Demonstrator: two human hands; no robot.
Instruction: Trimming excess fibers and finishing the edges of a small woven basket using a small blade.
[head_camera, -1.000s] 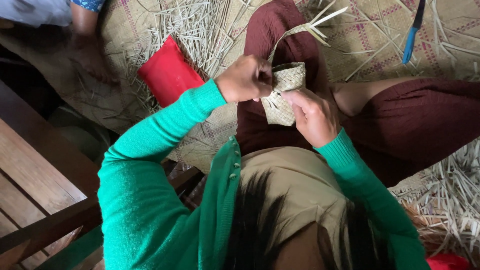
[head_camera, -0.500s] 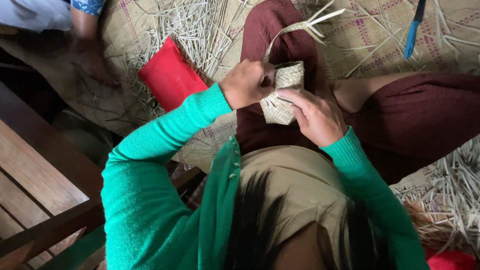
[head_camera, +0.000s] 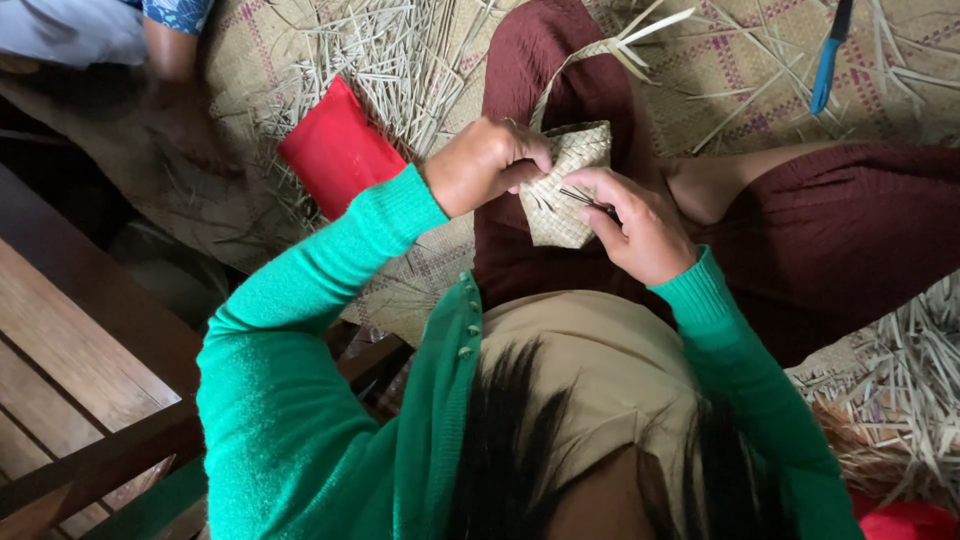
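A small woven straw pouch (head_camera: 565, 185) sits between both hands above my lap. My left hand (head_camera: 485, 165) grips its left edge with curled fingers. My right hand (head_camera: 635, 225) presses on its right side, thumb and finger pinching a thin dark sliver against the weave. Long loose strips (head_camera: 625, 40) rise from the pouch's top and fan out over my dark red skirt (head_camera: 800, 240). Green sleeves cover both arms.
A red cloth pouch (head_camera: 335, 150) lies on the woven mat (head_camera: 740, 80) among scattered straw strips. A blue-handled tool (head_camera: 830, 60) rests at top right. Another person's arm (head_camera: 165, 40) shows at top left. Wooden slats (head_camera: 60, 370) run along the left.
My right hand has shifted from below the pouch up onto its right face. The pouch has turned slightly in my hands.
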